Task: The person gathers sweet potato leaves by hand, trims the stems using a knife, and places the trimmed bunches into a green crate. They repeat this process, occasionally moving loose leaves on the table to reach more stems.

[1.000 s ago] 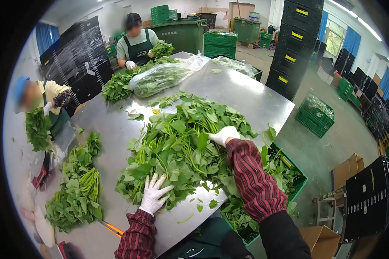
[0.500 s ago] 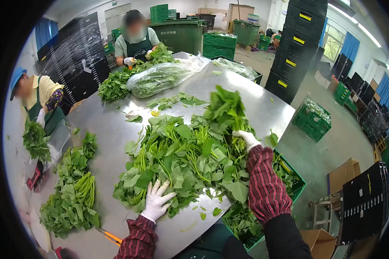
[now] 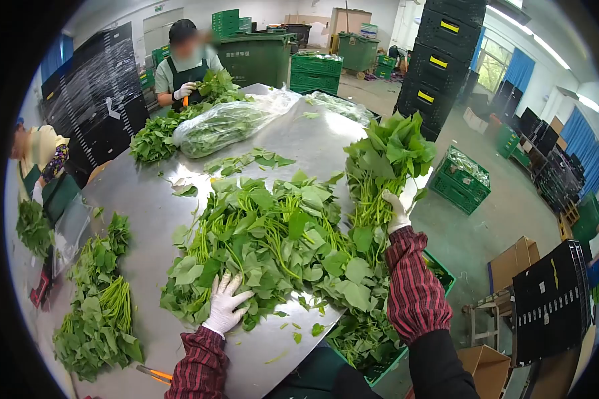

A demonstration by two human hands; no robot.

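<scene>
My left hand (image 3: 225, 306), in a white glove, lies with fingers spread on the near left edge of a big pile of leafy greens (image 3: 266, 233) on the metal table (image 3: 306, 362). On the pile's right side my right hand (image 3: 399, 207), also gloved, is closed round a thick bunch of greens (image 3: 389, 149), its leaves pointing up and away and its stems hanging below. Part of the fingers is hidden by the stems. Below the table's right edge, more greens (image 3: 366, 339) lie in a green crate (image 3: 385, 372).
Orange-handled scissors (image 3: 154, 374) and a separate heap of greens (image 3: 100, 306) lie at the left. A bagged bundle (image 3: 226, 126) is at the far side, near a co-worker (image 3: 186, 66). Another co-worker (image 3: 40, 159) stands left. Black crates (image 3: 439, 63) are stacked behind.
My right hand has moved slightly right with the bunch, which now stands more upright and fuller. My left hand stays on the pile. The whole view has shifted a little.
</scene>
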